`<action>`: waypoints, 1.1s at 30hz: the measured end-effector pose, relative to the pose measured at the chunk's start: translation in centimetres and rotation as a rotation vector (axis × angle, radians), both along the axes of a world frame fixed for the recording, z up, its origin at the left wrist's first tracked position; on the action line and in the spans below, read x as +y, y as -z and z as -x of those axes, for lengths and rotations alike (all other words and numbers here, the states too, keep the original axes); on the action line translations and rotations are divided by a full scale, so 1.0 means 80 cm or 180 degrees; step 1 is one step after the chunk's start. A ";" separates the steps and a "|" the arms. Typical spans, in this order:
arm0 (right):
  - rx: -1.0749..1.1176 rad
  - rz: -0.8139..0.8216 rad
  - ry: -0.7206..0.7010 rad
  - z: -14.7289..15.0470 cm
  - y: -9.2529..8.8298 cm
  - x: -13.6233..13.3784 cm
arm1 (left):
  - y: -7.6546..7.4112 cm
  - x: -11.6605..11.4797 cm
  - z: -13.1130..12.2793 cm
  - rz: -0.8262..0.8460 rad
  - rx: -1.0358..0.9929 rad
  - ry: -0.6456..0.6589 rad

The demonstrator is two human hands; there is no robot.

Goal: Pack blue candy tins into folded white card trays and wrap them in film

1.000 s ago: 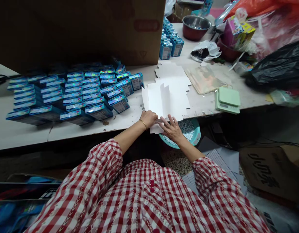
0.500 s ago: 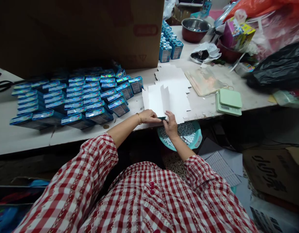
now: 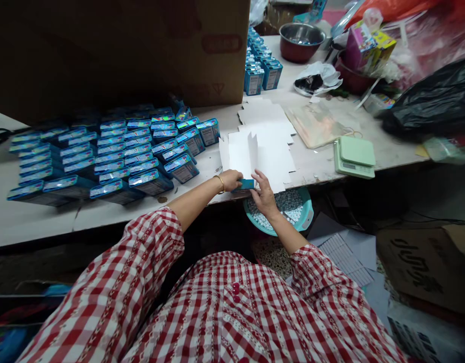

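Note:
At the table's front edge, my left hand (image 3: 231,180) grips the left end of a small blue carton (image 3: 244,184), its thumb and fingers closed on it. My right hand (image 3: 265,195) is at the carton's right end, fingers bent and thumb below, pinching that end. Just beyond lie white flattened carton blanks (image 3: 274,146), overlapping, with one white panel folded upright. Below the edge, under my right hand, is a teal basin (image 3: 308,214) of small white pieces. My palms and fingers hide part of the carton.
Filled-looking blue cartons (image 3: 115,156) stand in rows at left, before a big cardboard box (image 3: 141,50). More blue cartons (image 3: 263,73) are behind. To the right are a green scale (image 3: 355,156), clear plastic bags (image 3: 311,123), a metal bowl (image 3: 302,45) and a black bag (image 3: 432,101).
The blue carton between my hands has turned so that a broader blue side shows. My right hand has shifted slightly, and the whole view has moved a little.

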State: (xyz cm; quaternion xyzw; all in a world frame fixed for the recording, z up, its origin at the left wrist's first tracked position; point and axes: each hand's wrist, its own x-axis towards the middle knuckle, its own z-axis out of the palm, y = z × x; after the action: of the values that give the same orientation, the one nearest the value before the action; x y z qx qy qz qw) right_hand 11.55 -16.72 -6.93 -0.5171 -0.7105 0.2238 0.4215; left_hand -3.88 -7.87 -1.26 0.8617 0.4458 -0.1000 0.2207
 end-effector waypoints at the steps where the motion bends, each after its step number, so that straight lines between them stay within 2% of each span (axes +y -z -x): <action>1: 0.0010 0.0007 0.0001 0.000 0.000 0.000 | 0.003 -0.002 -0.002 -0.0053 -0.0010 -0.0207; 3: -0.0023 0.0012 0.0026 0.001 0.002 0.000 | 0.010 -0.009 -0.006 -0.0278 -0.0067 -0.0476; 4: -0.0042 0.0018 0.0048 0.002 0.003 -0.001 | 0.013 -0.015 -0.007 -0.0452 -0.0075 -0.0475; 7: -0.0072 0.0024 0.0101 0.006 0.006 -0.002 | 0.015 -0.032 -0.008 -0.0870 -0.0005 -0.0086; 10: -0.0099 0.0008 0.0163 0.008 0.006 -0.002 | 0.006 -0.042 -0.008 -0.0647 0.0157 0.0202; 13: -0.0125 -0.0056 0.0177 0.010 0.006 0.002 | -0.003 -0.041 -0.017 -0.0359 0.0490 0.0291; 17: -0.0219 -0.0047 0.0064 0.011 0.009 0.012 | -0.005 -0.035 -0.038 -0.0152 0.1043 0.0045; 20: -0.0263 0.0189 -0.0140 0.003 0.007 0.013 | -0.007 -0.036 -0.039 0.0134 0.1194 -0.0104; 23: -0.0406 0.0399 -0.0497 -0.010 -0.013 0.013 | -0.013 -0.052 -0.018 0.0364 0.1193 -0.0173; 26: -0.0655 0.0212 -0.0491 -0.010 -0.050 0.028 | -0.018 -0.085 0.014 0.0393 0.1135 -0.0195; 28: -0.0974 0.0115 -0.0371 0.006 -0.073 0.052 | -0.020 -0.116 0.035 0.0343 0.1028 -0.0112; 30: -0.1413 0.0270 -0.0230 0.032 -0.088 0.082 | -0.021 -0.147 0.054 0.0259 0.0829 -0.0011; 33: -0.2016 0.0938 -0.0028 0.072 -0.088 0.125 | -0.022 -0.177 0.078 -0.0069 0.0262 0.0129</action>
State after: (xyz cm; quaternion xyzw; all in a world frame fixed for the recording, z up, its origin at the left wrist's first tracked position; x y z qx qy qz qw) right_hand 5.80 -6.75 0.13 -0.6131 -0.7683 0.1542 0.1001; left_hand -10.12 -21.99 0.48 0.8681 0.4380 -0.1350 0.1907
